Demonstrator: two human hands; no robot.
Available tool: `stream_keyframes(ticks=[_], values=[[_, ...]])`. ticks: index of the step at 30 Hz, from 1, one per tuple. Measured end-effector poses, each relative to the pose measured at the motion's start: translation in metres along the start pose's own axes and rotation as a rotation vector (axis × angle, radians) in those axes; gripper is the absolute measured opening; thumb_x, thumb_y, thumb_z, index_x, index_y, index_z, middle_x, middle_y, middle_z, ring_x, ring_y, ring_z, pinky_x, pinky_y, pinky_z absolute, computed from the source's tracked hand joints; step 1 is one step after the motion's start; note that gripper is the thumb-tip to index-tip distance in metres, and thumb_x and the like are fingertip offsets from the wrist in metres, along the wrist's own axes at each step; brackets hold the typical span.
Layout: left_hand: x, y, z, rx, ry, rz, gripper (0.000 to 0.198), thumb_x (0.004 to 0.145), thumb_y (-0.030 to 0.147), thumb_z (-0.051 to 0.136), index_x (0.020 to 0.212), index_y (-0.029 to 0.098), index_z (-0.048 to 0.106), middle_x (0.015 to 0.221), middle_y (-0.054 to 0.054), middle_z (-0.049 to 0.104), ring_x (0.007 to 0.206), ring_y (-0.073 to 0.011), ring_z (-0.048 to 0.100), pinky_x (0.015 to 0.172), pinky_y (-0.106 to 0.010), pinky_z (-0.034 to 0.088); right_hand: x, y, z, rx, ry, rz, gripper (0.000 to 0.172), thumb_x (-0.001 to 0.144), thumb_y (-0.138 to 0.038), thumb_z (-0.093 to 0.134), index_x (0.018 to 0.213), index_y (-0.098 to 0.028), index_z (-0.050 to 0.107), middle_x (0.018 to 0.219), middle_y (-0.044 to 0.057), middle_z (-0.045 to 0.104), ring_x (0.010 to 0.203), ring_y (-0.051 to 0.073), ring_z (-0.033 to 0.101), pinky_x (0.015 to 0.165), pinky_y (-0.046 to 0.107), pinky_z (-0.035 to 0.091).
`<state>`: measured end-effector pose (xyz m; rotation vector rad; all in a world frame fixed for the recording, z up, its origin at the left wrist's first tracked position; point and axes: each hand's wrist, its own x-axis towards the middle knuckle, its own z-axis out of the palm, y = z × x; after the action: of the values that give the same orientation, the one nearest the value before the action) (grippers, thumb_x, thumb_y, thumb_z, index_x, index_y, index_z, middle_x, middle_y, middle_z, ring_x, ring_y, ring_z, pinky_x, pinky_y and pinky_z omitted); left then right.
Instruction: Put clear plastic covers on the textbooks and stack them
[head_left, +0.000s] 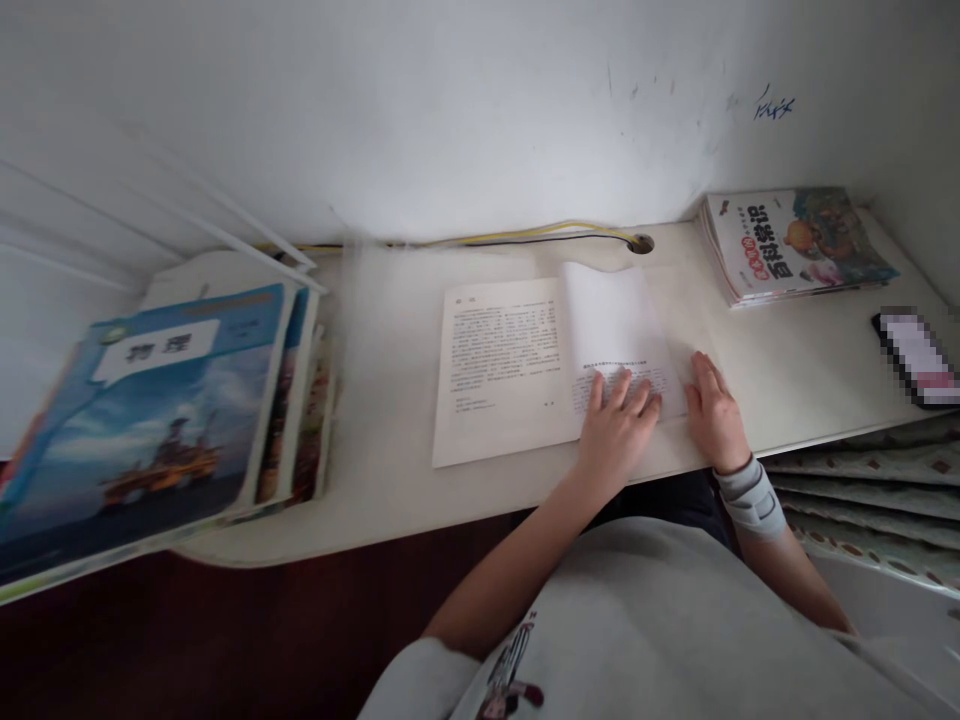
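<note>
An open book (502,360) with printed text lies flat on the white desk (390,420). My left hand (619,420) rests on the lower part of the right page, fingers spread flat. Beside it, my right hand (712,410) lies at the right edge of that page with fingers stretched out. A grey band wraps the right wrist. Neither hand holds anything.
A leaning stack of textbooks (142,420) with a blue cover fills the left. A pile of colourful magazines (795,245) sits at the back right corner. A phone (915,355) lies at the desk's right edge. Yellow and black cables (540,235) run along the wall to a desk hole.
</note>
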<state>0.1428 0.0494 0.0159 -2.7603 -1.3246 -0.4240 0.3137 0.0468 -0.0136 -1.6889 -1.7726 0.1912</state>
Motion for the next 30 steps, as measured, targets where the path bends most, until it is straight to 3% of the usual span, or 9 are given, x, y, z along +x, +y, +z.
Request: stream_keyframes(ticks=[7,14,17,20,24,28,30], values=[[-0.010,0.006,-0.011,-0.005,0.011,0.020,0.028,0.093,0.020,0.042,0.111,0.025,0.063,0.125,-0.003,0.062,0.124,-0.0289,0.048,0.105,-0.059,0.033,0.000,-0.001,0.000,-0.005,-0.013,-0.006,0.044,0.093,-0.023,0.033,0.133,-0.010,0.043,0.135,0.019,0.050,0.132,0.024,0.040,0.105,0.046,0.040],[-0.004,0.013,-0.002,0.004,0.009,0.035,0.027,0.093,0.021,0.042,0.110,0.023,0.063,0.124,-0.005,0.062,0.123,-0.0294,0.049,0.104,-0.059,0.033,-0.001,0.001,0.003,-0.076,-0.032,-0.021,0.047,0.092,-0.029,0.039,0.135,-0.010,0.042,0.139,0.020,0.045,0.135,0.027,0.035,0.106,0.049,0.038],[-0.006,0.010,-0.005,0.003,-0.030,0.078,0.029,0.094,0.020,0.040,0.112,0.025,0.062,0.126,-0.003,0.061,0.123,-0.0280,0.049,0.103,-0.057,0.034,-0.002,-0.002,0.004,-0.144,-0.043,-0.035,0.044,0.092,-0.024,0.038,0.131,-0.006,0.045,0.138,0.022,0.045,0.135,0.027,0.033,0.106,0.047,0.037],[-0.002,0.000,-0.015,-0.019,-0.151,0.142,0.026,0.093,0.023,0.043,0.110,0.027,0.062,0.125,-0.002,0.062,0.122,-0.0270,0.050,0.103,-0.052,0.035,-0.002,-0.005,0.004,-0.237,-0.073,-0.055,0.041,0.092,-0.020,0.038,0.127,-0.005,0.050,0.138,0.023,0.044,0.135,0.029,0.033,0.105,0.046,0.038],[0.039,-0.031,-0.027,-0.081,-0.297,0.235,0.028,0.092,0.038,0.046,0.111,0.024,0.061,0.122,-0.002,0.064,0.107,-0.0190,0.060,0.092,-0.032,0.045,-0.002,-0.009,0.005,-0.309,-0.090,-0.061,0.037,0.093,-0.019,0.036,0.123,-0.007,0.055,0.139,0.023,0.044,0.134,0.029,0.035,0.103,0.046,0.039],[0.113,-0.070,-0.018,-0.010,-0.210,0.058,0.037,0.095,0.021,0.033,0.127,0.012,0.049,0.131,-0.016,0.054,0.118,-0.0257,0.052,0.095,-0.041,0.039,-0.003,-0.007,0.009,-0.298,-0.053,-0.074,0.035,0.093,-0.019,0.036,0.120,-0.010,0.057,0.137,0.021,0.047,0.133,0.028,0.037,0.102,0.047,0.040],[0.144,-0.083,-0.008,0.020,-0.198,-0.081,0.040,0.093,0.018,0.033,0.132,0.013,0.043,0.134,-0.016,0.051,0.122,-0.0264,0.048,0.096,-0.042,0.037,-0.003,-0.007,0.010,-0.295,-0.038,-0.078,0.035,0.093,-0.020,0.037,0.120,-0.010,0.058,0.136,0.021,0.048,0.132,0.027,0.038,0.101,0.046,0.041]])
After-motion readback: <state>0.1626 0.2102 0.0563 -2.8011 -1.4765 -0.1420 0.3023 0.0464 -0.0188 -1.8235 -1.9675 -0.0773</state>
